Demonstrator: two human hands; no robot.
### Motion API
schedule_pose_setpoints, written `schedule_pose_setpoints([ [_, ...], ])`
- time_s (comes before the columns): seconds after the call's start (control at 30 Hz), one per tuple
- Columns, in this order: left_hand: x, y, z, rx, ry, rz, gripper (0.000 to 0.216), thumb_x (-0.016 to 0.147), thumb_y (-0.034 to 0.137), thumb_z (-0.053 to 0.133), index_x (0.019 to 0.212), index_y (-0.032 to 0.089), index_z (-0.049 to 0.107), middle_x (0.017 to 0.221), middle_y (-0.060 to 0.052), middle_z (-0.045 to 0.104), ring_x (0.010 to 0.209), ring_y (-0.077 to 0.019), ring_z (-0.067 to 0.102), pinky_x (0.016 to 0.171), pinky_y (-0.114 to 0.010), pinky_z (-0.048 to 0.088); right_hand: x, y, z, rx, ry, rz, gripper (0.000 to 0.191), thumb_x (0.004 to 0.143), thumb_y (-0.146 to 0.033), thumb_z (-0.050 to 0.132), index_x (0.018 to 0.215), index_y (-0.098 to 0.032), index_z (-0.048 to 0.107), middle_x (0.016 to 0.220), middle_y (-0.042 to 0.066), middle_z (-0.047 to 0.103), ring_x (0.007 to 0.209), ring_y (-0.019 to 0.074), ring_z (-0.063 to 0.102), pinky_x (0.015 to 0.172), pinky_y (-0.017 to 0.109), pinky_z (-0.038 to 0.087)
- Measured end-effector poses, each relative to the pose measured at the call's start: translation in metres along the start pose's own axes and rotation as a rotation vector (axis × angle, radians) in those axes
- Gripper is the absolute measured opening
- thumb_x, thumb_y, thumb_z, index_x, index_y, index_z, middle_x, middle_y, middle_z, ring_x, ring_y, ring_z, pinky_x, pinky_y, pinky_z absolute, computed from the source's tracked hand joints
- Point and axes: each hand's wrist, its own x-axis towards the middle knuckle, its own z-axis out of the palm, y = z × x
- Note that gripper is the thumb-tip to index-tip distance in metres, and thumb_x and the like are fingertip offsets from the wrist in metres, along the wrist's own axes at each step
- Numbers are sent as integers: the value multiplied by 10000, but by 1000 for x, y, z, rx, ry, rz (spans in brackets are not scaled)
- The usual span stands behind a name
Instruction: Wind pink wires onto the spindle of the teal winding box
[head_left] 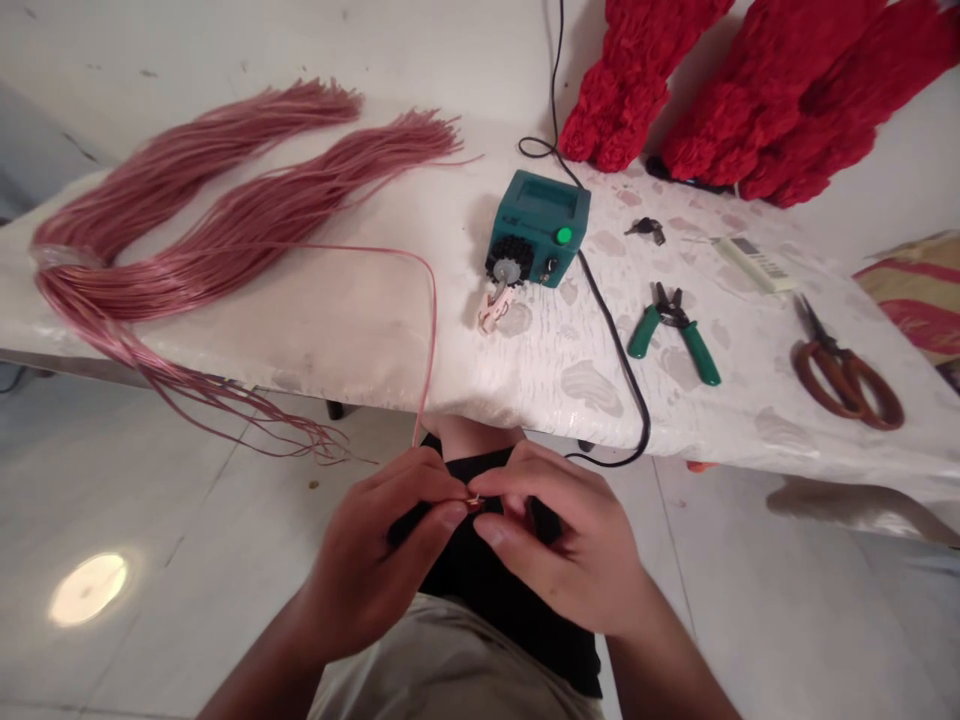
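Grips first: what did you have?

Both closed, your left hand [382, 555] and right hand [564, 540] pinching a small copper-coloured piece [474, 503] over your lap. That pinching was the step in hand, and the next move called for freeing one grip.

What lay beyond?

A pink wire [434, 320] rose from near your hands over the desk [337, 345] to the long pink wire bundles [225, 200]. Farther along sat a teal box [536, 228], green-handled wire strippers [673, 335] and orange-handled scissors [847, 375]; crumpled red bundles [765, 100] lay farthest.
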Motion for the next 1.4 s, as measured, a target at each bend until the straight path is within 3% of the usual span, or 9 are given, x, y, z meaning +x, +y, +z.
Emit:
schedule_pose_setpoints([
  [0.23,-2,9,2,23,70,-22,130,955,123,572,877,195,647,739,22,618,646,-85,584,578,-206,463,-1,-10,5,-43,64,-13,101,916,-111,626,949,-196,670,742,-23,584,641,82,534,564,202,447],
  [0.43,4,26,-7,183,117,97,114,917,118,629,1001,186,667,878,-24,671,825,-133,641,724,-254,532,-3,-22,5,-76,90,-33,104,918,-106,598,901,-199,642,705,-32,528,624,88,499,564,212,419],
  [0.57,7,41,-13,273,75,228,151,892,96,670,1029,160,676,966,-44,661,934,-144,615,816,-259,520,-3,-32,4,-101,78,-94,115,921,-98,577,875,-193,623,717,-27,518,617,86,484,548,219,386],
  [0.87,8,70,-17,335,96,347,175,869,-18,635,866,154,665,837,-10,631,826,-116,552,749,-227,482,-9,-49,1,-202,86,-225,96,933,-113,583,884,-183,627,694,-43,475,606,72,459,551,204,360],
  [1.03,6,81,-17,306,74,279,193,879,6,580,799,176,625,782,10,617,766,-107,570,698,-210,474,-14,-56,3,-122,57,-162,114,928,-124,568,858,-207,599,713,-44,501,637,75,492,578,188,378],
  [1.27,-3,81,-18,200,-15,11,149,880,111,545,766,184,607,764,13,633,729,-114,627,684,-207,490,-24,-45,18,47,77,-31,153,908,-187,564,757,-193,547,709,-31,507,653,88,491,608,185,387],
  [1.4,-8,80,-22,190,-77,-102,130,861,138,531,762,184,601,776,-1,635,751,-137,630,699,-233,480,-30,-34,26,162,18,49,170,917,-248,555,759,-185,551,700,-27,491,626,90,449,582,199,355],
])
